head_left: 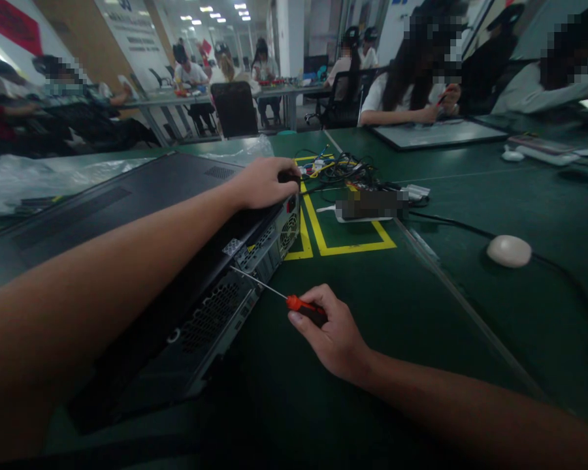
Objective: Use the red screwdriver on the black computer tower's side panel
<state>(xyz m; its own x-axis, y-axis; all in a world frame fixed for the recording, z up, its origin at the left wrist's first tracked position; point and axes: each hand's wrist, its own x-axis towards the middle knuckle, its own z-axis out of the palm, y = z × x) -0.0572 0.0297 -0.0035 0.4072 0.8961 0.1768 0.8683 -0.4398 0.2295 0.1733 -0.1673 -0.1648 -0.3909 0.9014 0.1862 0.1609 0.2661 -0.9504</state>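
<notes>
A black desktop computer case (176, 173) lies on its side on the green table, its grey metal rear panel facing right and towards me. My left hand (267, 181) reaches across the case and grips its far rear corner, fingers bent over the edge. In my right hand (336, 336) is a screwdriver (306, 310) with a red and black handle, held from the right. Its long thin shaft slants up to the left, and the tip meets the rear panel's upper edge near a small silvery sticker (232, 247). Any screw at the tip is too small to see.
Behind the case lie a tangle of cables (345, 171) and clear plastic wrap (10, 183). Yellow tape (357, 248) marks the table. A white mouse-like object (509, 250) rests by a black cable at right. Across the table, a person works over a flat panel (436, 134).
</notes>
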